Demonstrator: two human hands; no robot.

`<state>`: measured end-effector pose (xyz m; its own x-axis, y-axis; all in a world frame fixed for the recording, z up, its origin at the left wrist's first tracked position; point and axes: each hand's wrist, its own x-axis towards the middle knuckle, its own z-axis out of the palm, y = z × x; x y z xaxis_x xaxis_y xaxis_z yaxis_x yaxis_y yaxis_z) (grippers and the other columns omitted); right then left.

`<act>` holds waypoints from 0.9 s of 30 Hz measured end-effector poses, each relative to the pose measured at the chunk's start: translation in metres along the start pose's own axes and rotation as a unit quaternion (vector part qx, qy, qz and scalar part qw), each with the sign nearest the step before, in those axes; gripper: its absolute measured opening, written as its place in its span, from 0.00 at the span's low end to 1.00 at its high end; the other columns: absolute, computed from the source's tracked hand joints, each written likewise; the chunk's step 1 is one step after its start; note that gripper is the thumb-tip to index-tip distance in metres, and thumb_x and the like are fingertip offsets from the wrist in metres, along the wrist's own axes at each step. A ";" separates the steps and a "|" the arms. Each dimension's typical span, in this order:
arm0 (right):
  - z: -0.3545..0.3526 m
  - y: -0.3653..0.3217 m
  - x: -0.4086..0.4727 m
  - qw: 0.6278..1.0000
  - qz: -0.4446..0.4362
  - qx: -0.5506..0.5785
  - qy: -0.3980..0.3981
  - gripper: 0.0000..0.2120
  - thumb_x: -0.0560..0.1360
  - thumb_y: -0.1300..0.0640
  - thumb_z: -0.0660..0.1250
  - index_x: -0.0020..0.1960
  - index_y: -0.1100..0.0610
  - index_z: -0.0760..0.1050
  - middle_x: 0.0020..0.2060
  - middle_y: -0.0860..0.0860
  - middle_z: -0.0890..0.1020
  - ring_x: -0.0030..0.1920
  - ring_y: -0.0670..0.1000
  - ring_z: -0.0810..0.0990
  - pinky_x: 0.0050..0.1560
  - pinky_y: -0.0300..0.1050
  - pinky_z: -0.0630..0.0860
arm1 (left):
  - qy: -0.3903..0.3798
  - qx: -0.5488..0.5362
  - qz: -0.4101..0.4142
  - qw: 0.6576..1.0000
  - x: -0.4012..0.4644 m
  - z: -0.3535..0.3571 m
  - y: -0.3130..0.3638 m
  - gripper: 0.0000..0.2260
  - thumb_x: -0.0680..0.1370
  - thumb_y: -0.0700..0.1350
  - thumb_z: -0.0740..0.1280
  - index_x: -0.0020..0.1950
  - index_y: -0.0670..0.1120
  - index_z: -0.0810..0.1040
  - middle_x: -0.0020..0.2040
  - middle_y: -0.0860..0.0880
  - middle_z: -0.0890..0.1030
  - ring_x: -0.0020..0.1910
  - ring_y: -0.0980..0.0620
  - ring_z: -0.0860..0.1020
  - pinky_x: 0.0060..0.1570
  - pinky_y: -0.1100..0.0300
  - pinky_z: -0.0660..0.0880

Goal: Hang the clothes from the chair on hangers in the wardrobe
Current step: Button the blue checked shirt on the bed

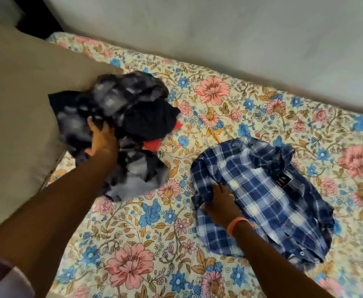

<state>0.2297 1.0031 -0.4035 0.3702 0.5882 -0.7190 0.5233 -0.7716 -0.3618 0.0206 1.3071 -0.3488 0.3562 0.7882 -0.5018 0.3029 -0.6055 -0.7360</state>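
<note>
The left hand [102, 138] grips the dark clothes pile [120, 125] at centre-left; the right hand [220, 203] lies flat, fingers relaxed, on the checked shirt [262, 190] lower right, nearer.

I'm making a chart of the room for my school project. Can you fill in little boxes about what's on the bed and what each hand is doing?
surface: floral bedspread, wall behind it
left side: tan pillow
pile: dark clothes pile, a red piece peeking out beneath
shirt: blue plaid shirt, crumpled, apart from the pile
left hand: grips the dark pile
right hand: on the plaid shirt's left edge; grip unclear
wrist: orange band on the right wrist
hangers: none in view
</note>
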 end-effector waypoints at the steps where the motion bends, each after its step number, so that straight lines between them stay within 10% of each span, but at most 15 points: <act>1: -0.002 -0.001 0.001 1.000 -0.001 0.013 0.003 0.36 0.75 0.53 0.68 0.78 0.54 0.55 0.77 0.54 0.59 0.74 0.64 0.60 0.65 0.67 0.71 | -0.023 -0.024 -0.021 0.999 0.001 0.001 -0.004 0.32 0.81 0.48 0.65 0.81 0.51 0.53 0.81 0.45 0.55 0.79 0.38 0.51 0.69 0.26 0.52; 6: -0.019 -0.002 -0.010 0.995 -0.066 0.049 0.060 0.22 0.76 0.56 0.69 0.68 0.58 0.71 0.63 0.56 0.74 0.62 0.59 0.74 0.61 0.59 0.75 | -0.108 -0.059 0.051 0.991 -0.041 -0.068 0.032 0.23 0.82 0.54 0.58 0.77 0.48 0.66 0.76 0.42 0.66 0.76 0.31 0.57 0.71 0.27 0.49; 9: -0.048 0.010 -0.022 0.972 -0.102 0.115 0.179 0.09 0.78 0.62 0.66 0.57 0.63 0.77 0.54 0.57 0.79 0.53 0.56 0.77 0.55 0.54 0.76 | -0.015 -0.148 0.124 0.981 -0.077 -0.121 0.074 0.13 0.81 0.47 0.61 0.64 0.48 0.77 0.63 0.46 0.79 0.66 0.38 0.74 0.67 0.32 0.63; 13: -0.090 0.062 -0.029 0.933 -0.042 0.090 0.346 0.09 0.79 0.60 0.65 0.54 0.65 0.77 0.52 0.63 0.80 0.50 0.63 0.78 0.50 0.57 0.77 | 0.054 -0.532 0.192 0.823 -0.118 -0.182 0.156 0.02 0.78 0.39 0.64 0.48 0.44 0.76 0.49 0.44 0.80 0.49 0.43 0.80 0.46 0.51 0.76; 16: -0.107 0.123 -0.025 0.937 0.132 0.021 0.324 0.24 0.78 0.55 0.68 0.69 0.64 0.68 0.66 0.64 0.71 0.65 0.67 0.71 0.59 0.64 0.73 | 0.060 -0.623 0.248 0.740 -0.134 -0.211 0.228 0.12 0.81 0.45 0.62 0.62 0.43 0.75 0.59 0.43 0.77 0.57 0.41 0.77 0.49 0.49 0.76; 19: -0.107 0.179 -0.024 0.928 0.191 0.188 0.259 0.28 0.76 0.59 0.71 0.71 0.66 0.65 0.67 0.65 0.72 0.65 0.65 0.73 0.60 0.61 0.73 | 0.058 -0.515 0.309 0.797 -0.154 -0.223 0.282 0.28 0.80 0.52 0.65 0.78 0.48 0.60 0.73 0.44 0.67 0.68 0.39 0.68 0.62 0.43 0.71; 22: -0.101 0.207 -0.047 0.938 0.117 0.232 0.230 0.08 0.76 0.65 0.70 0.54 0.61 0.75 0.48 0.61 0.80 0.44 0.58 0.77 0.47 0.49 0.72 | 0.100 -0.374 0.329 0.861 -0.169 -0.223 0.306 0.28 0.77 0.42 0.69 0.76 0.47 0.63 0.68 0.43 0.71 0.62 0.41 0.73 0.51 0.49 0.71; 27: -0.080 0.236 -0.087 0.971 0.009 0.208 0.115 0.16 0.75 0.66 0.71 0.61 0.58 0.73 0.40 0.53 0.80 0.35 0.44 0.77 0.33 0.31 0.69 | 0.035 -0.416 0.344 0.841 -0.179 -0.205 0.297 0.11 0.77 0.37 0.63 0.58 0.44 0.76 0.52 0.44 0.79 0.49 0.43 0.80 0.45 0.50 0.78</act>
<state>0.3825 0.7894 -0.3783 0.5635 0.5755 -0.5926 0.1775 -0.7850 -0.5936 0.2277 0.9635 -0.3840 0.7419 0.2292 -0.6301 0.5074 -0.8063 0.3041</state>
